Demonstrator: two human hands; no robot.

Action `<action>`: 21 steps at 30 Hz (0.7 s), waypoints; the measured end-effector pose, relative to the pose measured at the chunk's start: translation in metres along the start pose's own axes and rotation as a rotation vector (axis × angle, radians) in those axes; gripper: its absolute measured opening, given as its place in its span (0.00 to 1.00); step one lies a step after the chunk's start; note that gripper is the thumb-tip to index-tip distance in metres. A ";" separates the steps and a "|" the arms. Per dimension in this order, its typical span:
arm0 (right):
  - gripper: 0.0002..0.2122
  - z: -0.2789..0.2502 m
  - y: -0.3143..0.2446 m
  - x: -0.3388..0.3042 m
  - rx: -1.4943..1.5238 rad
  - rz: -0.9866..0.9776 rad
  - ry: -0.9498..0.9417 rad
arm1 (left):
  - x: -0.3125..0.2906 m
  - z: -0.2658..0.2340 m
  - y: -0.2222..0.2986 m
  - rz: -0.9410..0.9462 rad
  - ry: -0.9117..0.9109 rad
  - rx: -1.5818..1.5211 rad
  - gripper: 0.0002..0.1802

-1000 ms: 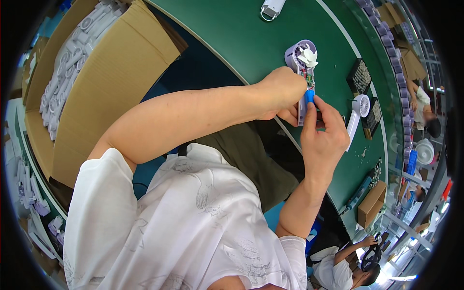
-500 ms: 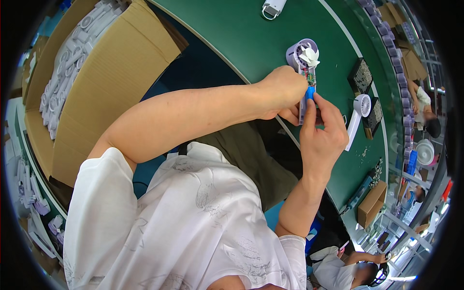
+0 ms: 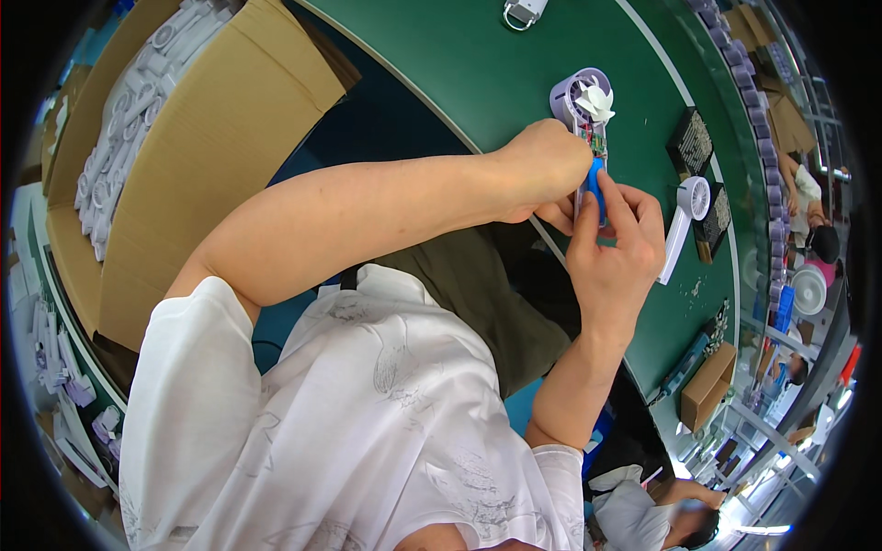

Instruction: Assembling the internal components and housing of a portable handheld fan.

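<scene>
Opened lilac handheld fan, one, between two bare hands at the near edge of a green desk

Left arm: bent at the elbow, forearm laid nearly level across the front of the body; left hand flexed at the wrist, back upward, curled closed on the left side of the fan's handle, its grip partly hidden; right arm: elbow low, forearm rising steeply; right hand with thumb and index finger pinched on a blue cylinder lying in the handle, other fingers bent; hands near each other, on opposite sides of the handle; fan head pointing away from the body, white impeller exposed; to the right, one white fan and two black trays
</scene>
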State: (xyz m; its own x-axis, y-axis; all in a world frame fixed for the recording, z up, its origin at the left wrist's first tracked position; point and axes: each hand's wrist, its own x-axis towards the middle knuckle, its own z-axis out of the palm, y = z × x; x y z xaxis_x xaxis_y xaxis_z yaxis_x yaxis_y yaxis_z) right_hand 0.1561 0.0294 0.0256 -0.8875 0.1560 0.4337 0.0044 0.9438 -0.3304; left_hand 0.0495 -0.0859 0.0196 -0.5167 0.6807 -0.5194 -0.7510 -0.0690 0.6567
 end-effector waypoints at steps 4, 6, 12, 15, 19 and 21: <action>0.11 0.001 0.007 0.002 0.065 -0.011 0.004 | -0.001 0.002 0.000 0.009 0.006 0.016 0.17; 0.11 -0.005 0.011 0.003 0.058 -0.043 -0.003 | 0.001 0.003 0.000 -0.005 0.002 0.017 0.18; 0.13 -0.024 0.026 0.011 0.309 0.108 -0.228 | 0.004 0.002 -0.002 0.000 0.038 0.051 0.18; 0.13 -0.021 0.038 0.008 0.429 0.138 -0.271 | 0.003 0.002 -0.002 0.005 0.038 0.055 0.19; 0.14 -0.024 0.035 0.008 0.500 0.273 -0.349 | 0.000 0.003 0.000 0.007 0.039 0.057 0.19; 0.14 -0.020 0.036 0.005 0.526 0.279 -0.336 | -0.003 0.002 0.002 -0.008 0.007 0.056 0.20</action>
State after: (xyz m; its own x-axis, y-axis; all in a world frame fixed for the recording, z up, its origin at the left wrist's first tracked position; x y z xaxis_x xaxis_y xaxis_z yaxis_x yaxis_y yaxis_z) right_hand 0.1610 0.0701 0.0331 -0.9809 0.1937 0.0180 0.1041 0.6010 -0.7924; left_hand 0.0501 -0.0863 0.0238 -0.5135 0.6762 -0.5283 -0.7310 -0.0222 0.6821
